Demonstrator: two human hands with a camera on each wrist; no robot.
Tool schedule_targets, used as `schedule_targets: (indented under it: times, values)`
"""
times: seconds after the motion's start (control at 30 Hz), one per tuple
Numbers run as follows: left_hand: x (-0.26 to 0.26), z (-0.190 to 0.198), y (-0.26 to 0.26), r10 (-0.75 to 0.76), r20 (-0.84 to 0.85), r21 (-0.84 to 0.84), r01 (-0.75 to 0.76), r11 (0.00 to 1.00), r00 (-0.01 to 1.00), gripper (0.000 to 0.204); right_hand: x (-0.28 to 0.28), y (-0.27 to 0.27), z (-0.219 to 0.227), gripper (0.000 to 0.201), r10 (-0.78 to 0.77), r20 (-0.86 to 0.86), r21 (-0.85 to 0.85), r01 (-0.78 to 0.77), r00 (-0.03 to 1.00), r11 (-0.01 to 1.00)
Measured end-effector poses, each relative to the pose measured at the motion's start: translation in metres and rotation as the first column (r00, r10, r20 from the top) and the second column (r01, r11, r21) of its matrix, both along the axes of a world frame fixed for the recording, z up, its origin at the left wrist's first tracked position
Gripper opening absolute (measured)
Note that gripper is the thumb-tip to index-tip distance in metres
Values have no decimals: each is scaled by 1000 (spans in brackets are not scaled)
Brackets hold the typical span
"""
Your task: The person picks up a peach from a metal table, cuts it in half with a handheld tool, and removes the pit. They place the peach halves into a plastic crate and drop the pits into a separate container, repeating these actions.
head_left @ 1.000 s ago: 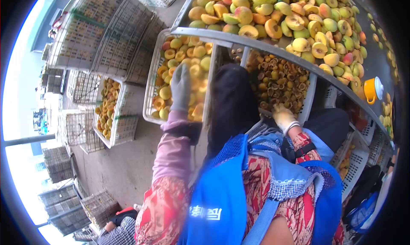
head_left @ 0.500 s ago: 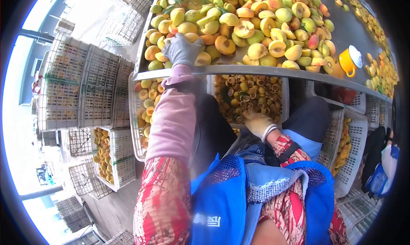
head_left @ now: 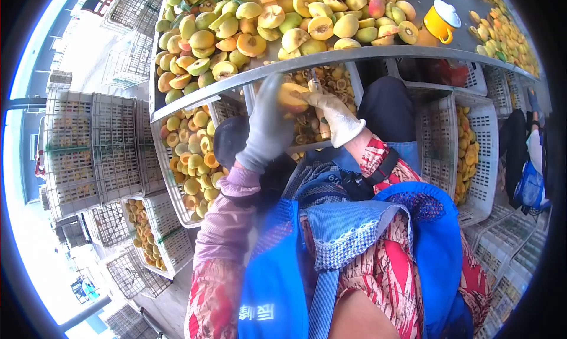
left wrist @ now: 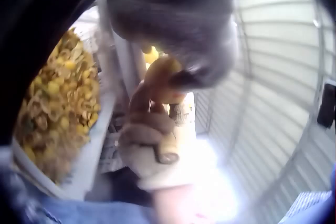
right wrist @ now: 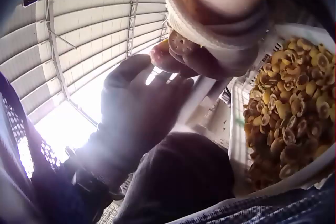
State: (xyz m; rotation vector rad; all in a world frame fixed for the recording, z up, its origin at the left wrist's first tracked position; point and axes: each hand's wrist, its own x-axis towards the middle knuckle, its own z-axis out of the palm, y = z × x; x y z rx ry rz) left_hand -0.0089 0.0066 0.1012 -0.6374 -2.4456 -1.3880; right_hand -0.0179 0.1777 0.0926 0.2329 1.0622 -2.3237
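We see that our grey-gloved left hand [head_left: 269, 123] has brought a round orange-yellow peach [head_left: 293, 95] from the table and grips it, while our white-gloved right hand [head_left: 336, 115] now closes on a small knife [head_left: 314, 80] at it, so pitting begins.

An orange-yellow peach [head_left: 293, 96], seemingly whole; held below the table edge, above the crate.

At the upper centre of the head view we see a grey knitted glove on the left hand [head_left: 267, 123] and a cream white glove on the right hand [head_left: 338, 115], with an orange-yellow round peach [head_left: 293, 96] between them. Lower in the frame we see a bright blue mesh apron [head_left: 295, 268], a red flowered sleeve [head_left: 218, 297] and white lattice plastic crates [head_left: 88, 150] on the left.
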Motion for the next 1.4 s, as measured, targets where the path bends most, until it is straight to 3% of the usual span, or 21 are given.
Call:
schedule_targets:
  times: [0.1, 0.13, 0.17, 0.2, 0.23, 0.27, 0.3, 0.37, 0.43, 0.5, 0.63, 0.7, 0.83, 0.93, 1.0, 1.1, 1.17, 1.23, 1.27, 1.33, 1.4]
  values:
    - [13, -28, 0, -43, 397, 464, -160, 871, 917, 65, 3, -7, 0, 31, 130, 20, 161, -132, 991, 978]
    - [13, -43, 5, -196, 464, 731, -248, 636, 864, 66, 4, -23, 17, 32, 133, -146, 405, -63, 980, 912]
    - [13, -56, 11, -326, 457, 880, -369, 298, 828, 70, 8, -26, 15, 34, 127, -142, 410, -58, 982, 910]
    - [12, -67, 10, -370, 450, 890, -442, 112, 813, 66, 13, -30, 10, 36, 119, -137, 414, -53, 983, 909]
    - [10, -73, 7, -315, 483, 875, -459, 151, 817, 63, 16, -34, 5, 38, 112, -130, 417, -49, 985, 908]
    - [8, -78, 3, -259, 515, 857, -479, 190, 817, 60, 14, -32, -6, 43, 252, -197, 725, -32, 948, 688]
    - [4, -82, -2, -174, 550, 822, -494, 283, 817, 57, 17, -33, -12, 41, 305, -245, 798, 13, 920, 603]
    - [0, -94, -9, -40, 575, 752, -509, 418, 817, 52, 24, -33, -29, 36, 420, -315, 901, 129, 851, 413]
    - [-1, -110, -10, 46, 573, 704, -520, 485, 819, 47, 24, -37, -41, 38, 608, -379, 923, 240, 697, 301]
    - [-3, -126, -11, 103, 559, 682, -527, 507, 823, 43, 22, -36, -29, 45, 601, -205, 960, 38, 772, 278]
    - [-6, -146, -15, 40, 567, 769, -546, 334, 823, 44, 23, -41, -33, 41, 634, -189, 973, 58, 750, 222]
    - [-7, -149, -13, 48, 566, 767, -547, 335, 823, 45, 24, -40, -28, 39, 593, -162, 974, 31, 789, 224]
    - [-7, -147, -11, 180, 555, 664, -563, 491, 812, 46, 23, -46, -25, 38, 584, -77, 971, -72, 808, 228]
    - [-2, -145, -11, 279, 496, 545, -545, 638, 822, 40, 21, -43, -30, 40, 648, -52, 962, -135, 760, 236]
    - [0, -135, -10, 222, 542, 545, -541, 641, 810, 33, 20, -39, -50, 40, 720, -127, 967, -75, 682, 242]
    - [-1, -113, -9, -16, 701, 611, -588, 530, 713, 28, 12, -27, -48, 40, 827, -203, 965, -37, 525, 260]
    - [-2, -91, -7, -96, 778, 564, -622, 544, 621, 45, 7, -22, -47, 39, 853, -240, 956, -41, 464, 291]
    - [-2, -95, -4, -23, 755, 563, -630, 536, 656, 41, 7, -18, -51, 37, 844, -272, 941, -58, 462, 335]
    - [-2, -98, -2, 13, 730, 584, -633, 507, 684, 42, 6, -18, -63, 39, 862, -318, 942, 25, 395, 336]
    - [0, -102, 7, 89, 666, 646, -632, 428, 741, 48, 12, -24, -72, 41, 782, -282, 935, -23, 555, 353]
    - [2, -102, 9, 104, 678, 652, -660, 374, 728, 53, 15, -26, -84, 45, 742, -292, 907, -72, 603, 415]
